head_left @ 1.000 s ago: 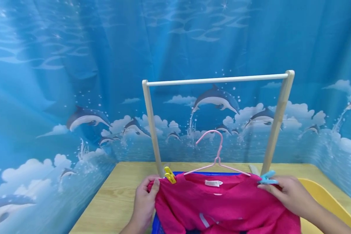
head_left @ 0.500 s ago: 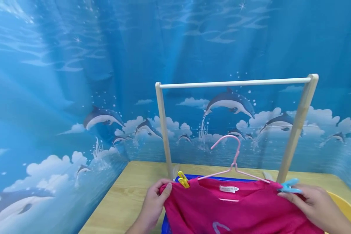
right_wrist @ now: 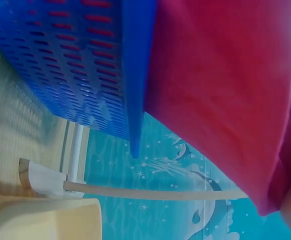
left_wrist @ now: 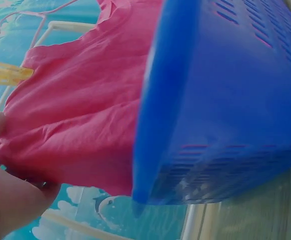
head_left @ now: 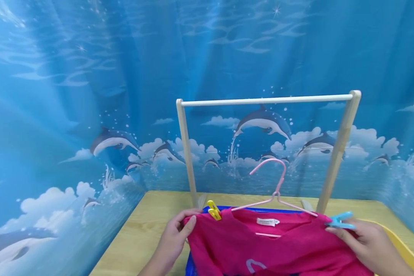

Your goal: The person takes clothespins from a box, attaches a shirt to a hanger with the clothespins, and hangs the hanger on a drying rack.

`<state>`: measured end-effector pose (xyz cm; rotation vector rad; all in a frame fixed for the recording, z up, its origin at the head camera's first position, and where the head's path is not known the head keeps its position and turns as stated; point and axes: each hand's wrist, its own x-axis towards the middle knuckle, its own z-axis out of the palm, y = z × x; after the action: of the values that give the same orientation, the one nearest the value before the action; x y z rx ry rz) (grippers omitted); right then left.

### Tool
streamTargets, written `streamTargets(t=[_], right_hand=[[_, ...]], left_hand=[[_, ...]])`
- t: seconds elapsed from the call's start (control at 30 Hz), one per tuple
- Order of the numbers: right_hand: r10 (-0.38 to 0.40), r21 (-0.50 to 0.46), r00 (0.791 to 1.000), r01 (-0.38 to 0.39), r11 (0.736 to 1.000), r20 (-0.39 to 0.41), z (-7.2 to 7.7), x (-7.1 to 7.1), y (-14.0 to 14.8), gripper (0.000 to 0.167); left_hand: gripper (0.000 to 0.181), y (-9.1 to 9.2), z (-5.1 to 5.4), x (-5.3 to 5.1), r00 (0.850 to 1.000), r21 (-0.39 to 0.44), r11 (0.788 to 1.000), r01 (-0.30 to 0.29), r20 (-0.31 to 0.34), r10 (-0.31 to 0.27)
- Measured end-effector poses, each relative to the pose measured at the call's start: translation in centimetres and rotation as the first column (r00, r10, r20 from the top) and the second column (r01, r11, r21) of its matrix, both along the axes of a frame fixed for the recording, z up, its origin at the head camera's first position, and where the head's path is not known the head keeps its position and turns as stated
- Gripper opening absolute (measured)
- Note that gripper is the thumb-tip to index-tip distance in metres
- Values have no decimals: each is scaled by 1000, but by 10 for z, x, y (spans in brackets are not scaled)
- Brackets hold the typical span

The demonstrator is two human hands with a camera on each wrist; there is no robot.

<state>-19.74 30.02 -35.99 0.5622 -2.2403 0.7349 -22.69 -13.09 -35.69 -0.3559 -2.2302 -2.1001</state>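
Note:
A magenta shirt (head_left: 262,245) hangs spread on a pink wire hanger (head_left: 277,188), whose hook points up free of the rack. At the left shoulder a yellow clothespin (head_left: 214,210) is clipped; at the right shoulder is a light-blue clothespin (head_left: 340,220). My left hand (head_left: 174,235) pinches the shirt's left shoulder, thumb in front. My right hand (head_left: 372,241) grips the shirt's right shoulder, close against the light-blue clothespin; its fingertips are partly hidden. Below, the shirt's lower part drops into a blue basket (left_wrist: 240,95).
Behind the shirt a wooden rack with a white rod (head_left: 267,101) stands on the wooden table (head_left: 134,237). A yellow container (head_left: 398,245) is at the right, partly behind my right arm. A dolphin-print curtain (head_left: 124,76) surrounds the table.
The head view swings right and then slightly back. Both hands keep their hold. Shirt and hanger have shifted a little rightward relative to the rack, and the hanger's lower bar shows more in the neckline.

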Motion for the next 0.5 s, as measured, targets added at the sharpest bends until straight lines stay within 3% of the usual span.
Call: streamTargets(t=[0.13,0.23,0.37,0.5], right_hand=[[-19,14,1000,19,1000,-23,-1,-1,2,28],[-25,25,999,26,999,-35,-2,-3,6,28],[-7,26,999,9,1000,-50,3,-8,9,28],[15,24,995,-13,1000,-96,11,-13,6,26]], left_hand=[[36,-5,1,2,999,-27,1000,-11,34,12],[40,-8,-2,5,1000,-33,999,0,25,1],[49,-11,-12,11,1000,-22,1000,12,7,-12],[63,-12,-23,15,1000,-75,997,-12,3,12]])
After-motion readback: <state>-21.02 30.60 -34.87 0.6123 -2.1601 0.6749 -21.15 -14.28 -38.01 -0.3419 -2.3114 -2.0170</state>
